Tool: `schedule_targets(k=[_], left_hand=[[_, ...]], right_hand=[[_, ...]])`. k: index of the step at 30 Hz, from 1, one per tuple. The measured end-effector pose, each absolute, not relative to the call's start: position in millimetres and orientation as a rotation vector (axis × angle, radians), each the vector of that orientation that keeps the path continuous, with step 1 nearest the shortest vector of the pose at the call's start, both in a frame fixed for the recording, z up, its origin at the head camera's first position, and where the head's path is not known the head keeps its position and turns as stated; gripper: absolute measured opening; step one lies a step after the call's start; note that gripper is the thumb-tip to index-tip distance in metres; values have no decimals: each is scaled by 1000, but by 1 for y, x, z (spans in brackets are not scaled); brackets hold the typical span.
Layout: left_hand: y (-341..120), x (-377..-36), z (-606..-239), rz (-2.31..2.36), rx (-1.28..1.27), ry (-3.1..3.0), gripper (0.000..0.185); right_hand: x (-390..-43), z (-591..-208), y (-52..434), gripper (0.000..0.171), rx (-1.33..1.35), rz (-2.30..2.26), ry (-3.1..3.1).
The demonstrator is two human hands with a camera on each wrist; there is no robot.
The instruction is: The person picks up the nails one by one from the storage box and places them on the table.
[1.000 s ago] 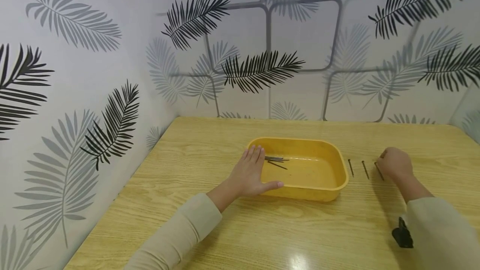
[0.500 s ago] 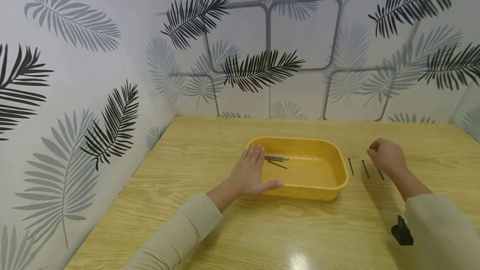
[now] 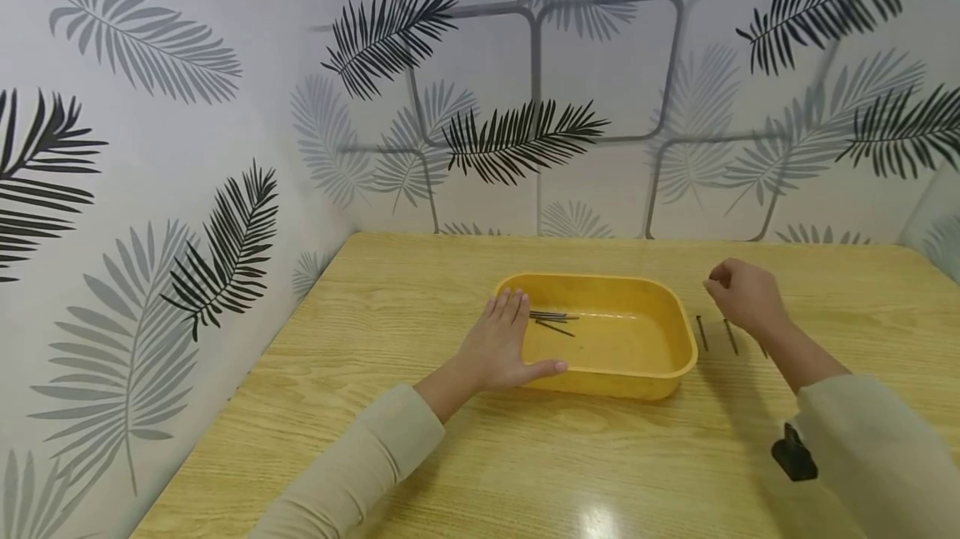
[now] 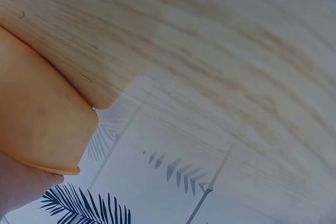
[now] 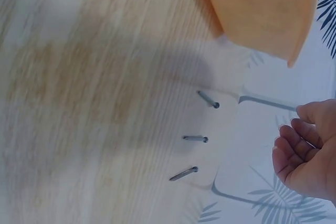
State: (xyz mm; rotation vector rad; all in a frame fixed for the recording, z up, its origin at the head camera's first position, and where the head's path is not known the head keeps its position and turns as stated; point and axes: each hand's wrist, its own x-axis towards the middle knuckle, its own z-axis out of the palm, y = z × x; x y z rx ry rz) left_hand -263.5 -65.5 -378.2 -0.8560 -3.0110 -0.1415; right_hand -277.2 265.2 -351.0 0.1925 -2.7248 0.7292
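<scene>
Nails (image 5: pixel 195 139) on table (image 3: pixel 465 472): thin, stiff, light, slippery.
Pinch one mid-shank w/ fingertips; your right hand (image 3: pixel 742 296) hovers curled, empty; left hand (image 3: pixel 498 343) flat vs tray (image 3: pixel 678 360).

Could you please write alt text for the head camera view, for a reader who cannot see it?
A left hand rests flat on the rim of a yellow tray holding a few nails, while the right hand, loosely curled, hovers above three nails lying on the wooden table.

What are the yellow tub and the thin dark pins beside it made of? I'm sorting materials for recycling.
The yellow tub looks like moulded plastic: even matte colour, rounded corners, rolled rim. The nails on the table appear to be dark metal, probably steel: slim grey shafts with small flat heads and a faint sheen.
</scene>
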Motion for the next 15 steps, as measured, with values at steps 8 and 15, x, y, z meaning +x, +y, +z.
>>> schedule_targets(k=[8,15], left_hand=[[-66,-263,-377,-124,-841,-3022,101],[-66,-262,-377,-138,-855,-3015,101]], right_hand=[[-281,-341,248,23,217,753,-2716],[-282,-337,231,23,246,792,-2751]])
